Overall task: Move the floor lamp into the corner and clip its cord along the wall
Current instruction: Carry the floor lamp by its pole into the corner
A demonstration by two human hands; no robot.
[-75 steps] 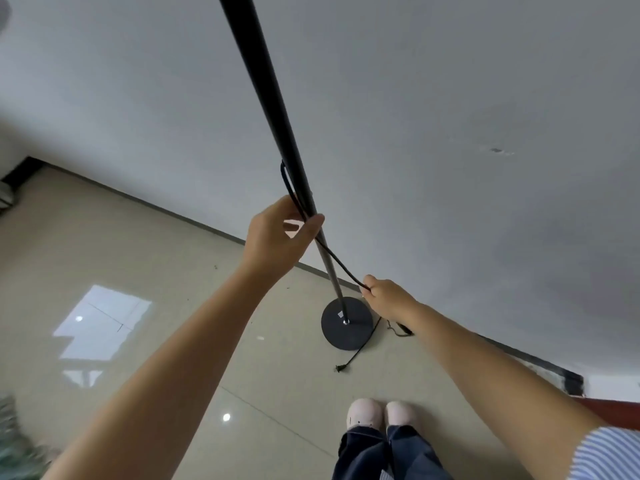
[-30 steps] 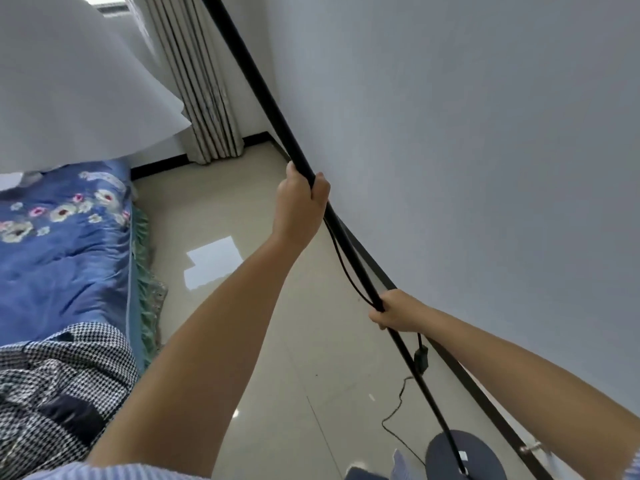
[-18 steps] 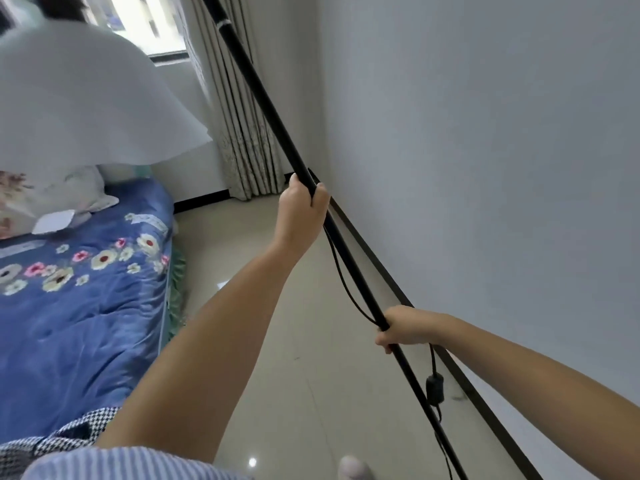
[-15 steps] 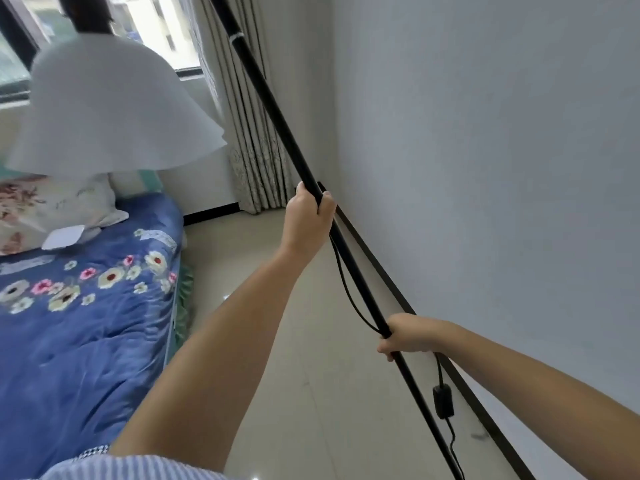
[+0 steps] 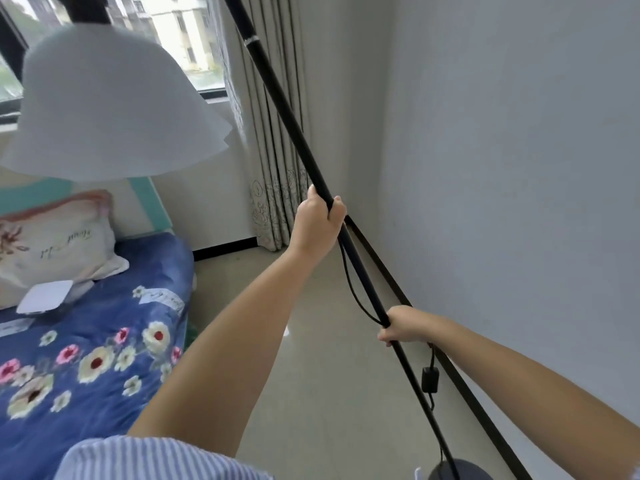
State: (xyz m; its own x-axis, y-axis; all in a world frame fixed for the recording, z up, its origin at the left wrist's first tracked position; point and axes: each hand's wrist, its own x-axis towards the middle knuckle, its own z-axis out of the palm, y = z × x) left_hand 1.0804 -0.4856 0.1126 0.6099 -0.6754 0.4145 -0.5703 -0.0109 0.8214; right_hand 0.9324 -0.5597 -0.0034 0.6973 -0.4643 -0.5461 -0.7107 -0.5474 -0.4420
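The floor lamp's black pole (image 5: 280,95) runs tilted from the top centre down to its round dark base (image 5: 460,472) at the bottom edge. Its white shade (image 5: 110,109) hangs at the upper left. My left hand (image 5: 317,225) is wrapped around the pole at mid height. Lower down, my right hand (image 5: 403,327) grips the pole together with the black cord (image 5: 353,292). The cord loops between my hands, then hangs below the right hand with an inline switch (image 5: 430,380). The room corner (image 5: 349,188) lies ahead, by the curtain.
A bed (image 5: 86,348) with a blue floral cover and a pillow (image 5: 52,244) fills the left side. A beige curtain (image 5: 273,161) hangs beside the window (image 5: 180,39). The grey wall (image 5: 502,202) with a black baseboard (image 5: 460,379) runs along the right. Tiled floor (image 5: 322,393) lies between.
The view has swung from the wall and floor toward the window corner. The lamp came along with it, tilted, both hands keeping their grip; the base has dropped to the bottom edge.
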